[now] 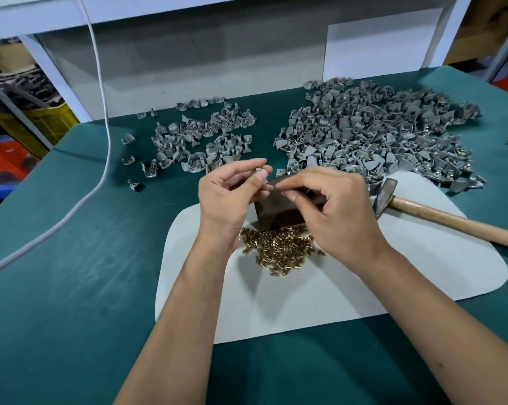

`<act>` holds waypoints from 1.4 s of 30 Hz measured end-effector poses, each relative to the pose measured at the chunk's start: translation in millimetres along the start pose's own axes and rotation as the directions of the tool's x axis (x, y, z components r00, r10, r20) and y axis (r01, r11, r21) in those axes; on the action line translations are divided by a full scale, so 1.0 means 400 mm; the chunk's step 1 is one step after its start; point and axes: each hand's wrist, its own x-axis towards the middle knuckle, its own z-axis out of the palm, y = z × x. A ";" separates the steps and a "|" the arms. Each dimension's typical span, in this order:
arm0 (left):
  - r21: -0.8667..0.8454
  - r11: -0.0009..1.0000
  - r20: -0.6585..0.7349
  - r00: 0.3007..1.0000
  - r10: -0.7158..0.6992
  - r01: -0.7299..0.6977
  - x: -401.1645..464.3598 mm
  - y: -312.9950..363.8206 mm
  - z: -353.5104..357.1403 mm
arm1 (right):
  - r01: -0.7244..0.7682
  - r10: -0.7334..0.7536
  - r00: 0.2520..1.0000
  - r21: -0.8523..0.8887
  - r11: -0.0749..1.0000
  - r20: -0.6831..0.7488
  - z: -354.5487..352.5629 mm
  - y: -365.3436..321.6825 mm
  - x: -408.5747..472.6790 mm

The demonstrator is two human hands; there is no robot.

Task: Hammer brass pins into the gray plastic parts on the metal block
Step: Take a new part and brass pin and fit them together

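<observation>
Pinching a small gray part [260, 173] in my left hand [232, 194], just above the block [279, 211], my right hand [331, 206] seems to pinch a tiny, slippery pin, best taken near its head.

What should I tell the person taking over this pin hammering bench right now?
Left hand pinches a gray plastic part above the metal block. Right hand pinches something small beside it, likely a pin; too blurred to confirm. Hammer lies on the white mat, right of the block. Loose brass pins sit in front of the block. Big pile shows brass, so seems done; small pile seems left.
</observation>
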 end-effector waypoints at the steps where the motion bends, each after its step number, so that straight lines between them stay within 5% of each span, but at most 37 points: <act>1: -0.008 1.000 0.035 0.999 -0.006 0.006 -0.001 0.001 0.004 | -0.005 0.004 1.000 -0.003 1.000 -0.018 -0.001 -0.001 0.001; 5: -0.051 0.998 0.156 0.987 -0.026 0.034 -0.003 0.007 0.014 | -0.046 0.048 0.996 0.020 0.999 -0.072 -0.007 0.001 0.004; 24: 0.057 0.998 0.225 0.974 -0.023 0.010 -0.021 0.013 0.029 | 0.079 -0.073 0.997 -0.204 0.976 0.037 -0.021 0.019 0.007; 42: -0.080 0.983 0.267 0.954 -0.141 0.167 -0.019 0.025 0.017 | -0.042 0.042 0.999 -0.023 0.999 -0.013 -0.029 0.015 0.012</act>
